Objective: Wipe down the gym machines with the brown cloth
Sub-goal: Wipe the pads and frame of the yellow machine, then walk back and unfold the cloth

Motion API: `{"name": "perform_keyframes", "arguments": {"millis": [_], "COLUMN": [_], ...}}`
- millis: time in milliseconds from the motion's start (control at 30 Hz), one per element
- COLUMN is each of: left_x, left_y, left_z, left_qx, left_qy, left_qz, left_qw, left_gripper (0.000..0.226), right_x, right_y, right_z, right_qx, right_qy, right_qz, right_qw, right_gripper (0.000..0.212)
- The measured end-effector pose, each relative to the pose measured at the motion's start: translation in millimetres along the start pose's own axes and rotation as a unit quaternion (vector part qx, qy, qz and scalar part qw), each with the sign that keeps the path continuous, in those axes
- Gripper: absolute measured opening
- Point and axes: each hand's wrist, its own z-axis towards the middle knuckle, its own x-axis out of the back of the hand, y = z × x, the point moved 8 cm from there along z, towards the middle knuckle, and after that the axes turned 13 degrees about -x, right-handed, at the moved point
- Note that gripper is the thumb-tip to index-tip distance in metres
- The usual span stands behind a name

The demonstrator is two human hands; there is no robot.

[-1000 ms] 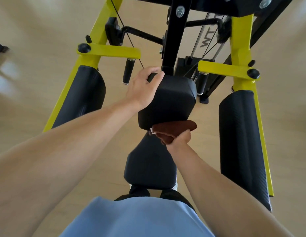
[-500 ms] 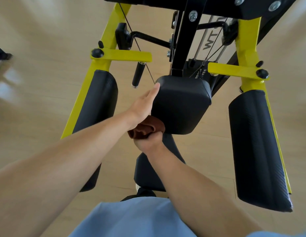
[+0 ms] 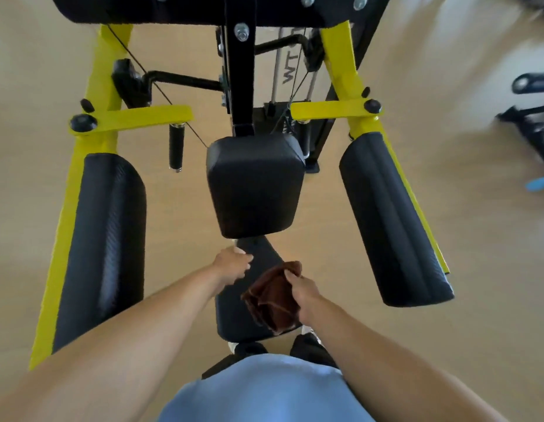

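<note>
A yellow and black gym machine [image 3: 109, 117] stands in front of me. Its square black back pad [image 3: 255, 184] hangs above a black seat pad [image 3: 234, 312]. My right hand [image 3: 301, 292] grips the folded brown cloth [image 3: 272, 296] and holds it on the seat pad. My left hand [image 3: 232, 264] rests on the seat's left far edge, fingers curled over it. Long black arm pads flank the seat, the left arm pad [image 3: 103, 242] and the right arm pad [image 3: 389, 217].
A weight stack with cables [image 3: 290, 95] sits behind the back pad. A short black handle [image 3: 175, 147] hangs at the left. Other dark equipment [image 3: 529, 117] lies on the wooden floor at the far right. My blue shirt [image 3: 261, 391] fills the bottom.
Both hands dropped from the back pad down to the seat pad. The cloth went from the back pad's lower edge to the seat. The view tilted and pulled back.
</note>
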Motion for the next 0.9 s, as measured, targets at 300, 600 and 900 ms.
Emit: {"name": "perform_keyframes", "arguments": {"millis": [300,600,900], "left_x": [-160,-385,-581], "left_y": [22,73,90], "left_z": [-13,-64,-98], "left_qx": [-0.079,-0.162,-0.006], "left_qy": [-0.254,-0.164,-0.290], "left_qz": [0.276,0.316,0.179], "left_qw": [0.924,0.920,0.940], "left_gripper": [0.029,0.056,0.027], "right_x": [161,338,503], "right_y": [67,96,125], "right_z": [5,-21,-67], "right_qx": [0.071,0.293,0.483], "right_qy": [0.102,0.218,0.362], "right_qz": [0.054,-0.120,-0.166], "right_qw": [0.991,0.923,0.780], "right_gripper": [0.031,0.035,0.045]}}
